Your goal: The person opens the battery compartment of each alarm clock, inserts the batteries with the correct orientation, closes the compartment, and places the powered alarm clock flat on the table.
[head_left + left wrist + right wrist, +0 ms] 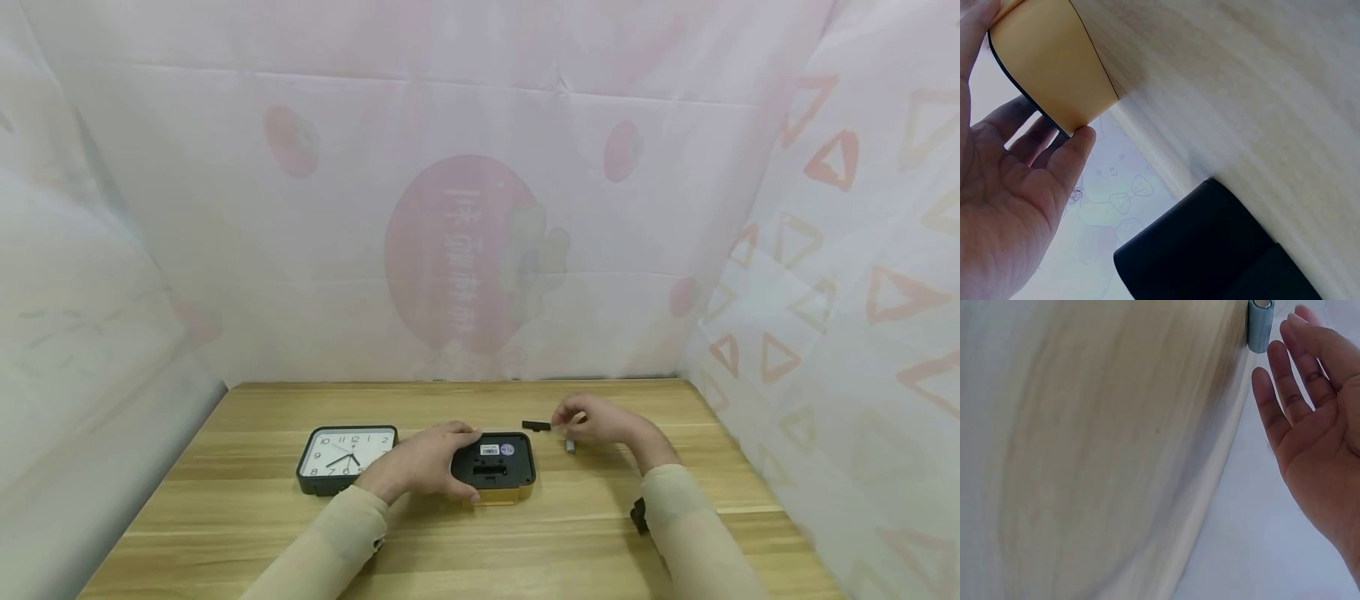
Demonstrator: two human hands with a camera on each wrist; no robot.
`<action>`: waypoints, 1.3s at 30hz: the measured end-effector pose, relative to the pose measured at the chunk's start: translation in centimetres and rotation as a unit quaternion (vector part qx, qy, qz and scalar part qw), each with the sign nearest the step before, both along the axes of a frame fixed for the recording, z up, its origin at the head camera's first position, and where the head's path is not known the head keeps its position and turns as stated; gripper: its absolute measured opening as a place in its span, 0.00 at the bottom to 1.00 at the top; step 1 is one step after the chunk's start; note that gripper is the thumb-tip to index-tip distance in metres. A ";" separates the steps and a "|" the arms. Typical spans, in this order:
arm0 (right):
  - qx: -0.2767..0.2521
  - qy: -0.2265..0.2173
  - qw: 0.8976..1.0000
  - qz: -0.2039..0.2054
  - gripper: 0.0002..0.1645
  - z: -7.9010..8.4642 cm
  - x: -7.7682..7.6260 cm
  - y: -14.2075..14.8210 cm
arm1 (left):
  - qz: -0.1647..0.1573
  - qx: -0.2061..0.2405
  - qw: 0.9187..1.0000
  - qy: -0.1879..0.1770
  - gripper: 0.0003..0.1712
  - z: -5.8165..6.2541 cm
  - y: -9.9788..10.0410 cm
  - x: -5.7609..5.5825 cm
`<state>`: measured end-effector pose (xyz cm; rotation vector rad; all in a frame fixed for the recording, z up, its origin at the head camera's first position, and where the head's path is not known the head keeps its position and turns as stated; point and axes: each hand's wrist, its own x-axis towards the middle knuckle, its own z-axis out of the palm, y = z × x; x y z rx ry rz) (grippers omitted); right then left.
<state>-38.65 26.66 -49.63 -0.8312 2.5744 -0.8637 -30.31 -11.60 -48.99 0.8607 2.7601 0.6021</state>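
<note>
My left hand grips the left side of a small gold-sided clock-like case, which lies with its black back up on the table. A label, a round sticker and an open battery slot show on that back. In the left wrist view, fingers and thumb span the gold case. My right hand hovers over the table to the right with fingers loosely bent, nothing seen in it. Just below it is a grey battery, also a battery by the fingertips in the right wrist view. A black battery cover lies left of those fingertips.
A black-framed square clock lies face up left of my left hand; its dark side fills the lower left wrist view. The wooden table is bounded by pale printed sheets at the back and sides.
</note>
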 end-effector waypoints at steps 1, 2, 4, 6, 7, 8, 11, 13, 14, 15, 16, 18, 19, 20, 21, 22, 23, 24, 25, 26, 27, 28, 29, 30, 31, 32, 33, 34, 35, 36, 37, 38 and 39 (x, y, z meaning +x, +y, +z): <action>0.001 0.000 1.000 0.004 0.11 0.0 0.0 0.1 | 0.000 0.000 1.000 0.000 0.62 0.0 0.0 0.0; 0.002 0.000 1.000 0.006 0.11 0.0 0.0 0.3 | 0.000 0.001 1.000 0.000 0.62 0.0 0.0 0.1; 0.004 0.004 1.000 0.010 0.12 0.1 0.1 0.5 | 0.001 0.001 1.000 0.001 0.62 0.0 0.0 0.1; 0.006 0.005 1.000 0.010 0.12 0.2 0.2 0.7 | 0.000 0.000 1.000 0.003 0.62 0.0 0.1 0.1; 0.006 0.004 1.000 0.009 0.11 0.2 0.3 0.8 | 0.000 -0.001 1.000 0.004 0.62 0.1 0.1 0.1; 0.005 0.001 1.000 0.009 0.11 0.2 0.4 0.8 | 0.000 -0.001 1.000 0.005 0.62 0.1 0.1 0.1; 0.004 -0.006 1.000 0.004 0.11 0.2 0.5 1.0 | -0.001 0.000 1.000 0.005 0.62 0.1 0.1 0.2; 0.002 -0.011 1.000 0.002 0.12 0.2 0.5 1.1 | -0.001 0.001 1.000 0.006 0.62 0.1 0.1 0.2; 0.001 -0.013 1.000 0.002 0.13 0.1 0.5 1.1 | -0.002 0.001 1.000 0.006 0.62 0.1 0.1 0.2; 0.002 -0.012 1.000 0.003 0.13 0.1 0.5 1.1 | -0.002 0.000 1.000 0.006 0.62 0.1 0.1 0.1; 0.001 -0.013 1.000 0.004 0.14 0.1 0.5 1.2 | -0.002 -0.001 1.000 0.007 0.62 0.1 0.1 0.1; -0.001 -0.012 1.000 0.007 0.14 0.0 0.5 1.1 | -0.003 -0.002 1.000 0.008 0.62 0.1 0.1 0.0; -0.002 -0.011 1.000 0.010 0.13 0.0 0.5 1.1 | -0.003 -0.002 1.000 0.008 0.62 0.0 0.1 0.0; -0.003 -0.011 1.000 0.013 0.13 0.0 0.5 1.1 | -0.003 -0.002 1.000 0.008 0.62 0.0 0.1 0.0; -0.004 -0.011 1.000 0.016 0.12 -0.1 0.5 1.0 | -0.003 -0.002 1.000 0.008 0.62 0.0 0.1 0.0; -0.005 -0.012 1.000 0.018 0.12 -0.1 0.5 1.0 | -0.004 -0.003 1.000 0.008 0.62 0.0 0.0 0.0; -0.005 -0.012 1.000 0.020 0.11 -0.1 0.5 1.0 | -0.004 -0.003 1.000 0.007 0.62 0.0 0.0 0.0; -0.005 -0.012 1.000 0.021 0.11 -0.2 0.5 1.0 | -0.004 -0.003 1.000 0.007 0.62 0.0 0.0 0.0; -0.003 -0.013 1.000 0.021 0.11 -0.2 0.5 1.0 | -0.004 -0.003 1.000 0.006 0.62 0.0 0.0 0.0; -0.001 -0.014 1.000 0.021 0.11 -0.2 0.4 1.1 | -0.003 -0.004 1.000 0.007 0.62 -0.1 0.0 0.0; 0.003 -0.013 1.000 0.021 0.11 -0.2 0.4 1.1 | -0.003 -0.004 1.000 0.006 0.62 -0.1 0.0 -0.1; 0.007 -0.012 1.000 0.022 0.11 -0.2 0.4 1.1 | -0.002 -0.005 1.000 0.006 0.62 -0.1 0.1 -0.1; 0.009 -0.010 1.000 0.026 0.12 -0.2 0.4 1.1 | -0.002 -0.007 1.000 0.006 0.62 -0.1 0.1 -0.1; 0.012 -0.007 0.999 0.031 0.13 -0.2 0.4 1.1 | -0.001 -0.007 1.000 0.006 0.62 -0.1 0.1 -0.1; 0.016 -0.004 0.999 0.034 0.13 -0.2 0.3 1.1 | -0.001 -0.007 1.000 0.006 0.62 -0.1 0.1 -0.1; 0.019 -0.001 0.999 0.037 0.13 -0.2 0.3 1.1 | 0.000 -0.008 1.000 0.006 0.63 -0.1 0.1 -0.1; 0.022 0.002 0.999 0.040 0.13 -0.3 0.3 1.1 | 0.000 -0.007 1.000 0.005 0.63 -0.1 0.1 -0.1; 0.024 0.003 0.999 0.043 0.13 -0.3 0.3 1.1 | 0.000 -0.006 1.000 0.004 0.63 0.0 0.1 0.0; 0.026 0.003 0.999 0.043 0.13 -0.3 0.3 1.1 | 0.000 -0.006 1.000 0.003 0.63 -0.1 0.1 0.0; 0.029 0.001 0.999 0.039 0.12 -0.3 0.3 1.1 | -0.001 -0.004 1.000 0.004 0.62 -0.1 0.1 0.0; 0.031 -0.001 0.999 0.035 0.11 -0.2 0.3 1.1 | -0.001 -0.004 1.000 0.003 0.62 -0.1 0.1 0.0; 0.031 -0.003 0.999 0.033 0.09 -0.2 0.4 1.1 | -0.001 -0.004 1.000 0.003 0.62 -0.1 0.1 0.0; 0.032 -0.005 0.999 0.030 0.09 -0.2 0.4 1.0 | 0.000 -0.005 1.000 0.003 0.62 -0.1 0.1 -0.1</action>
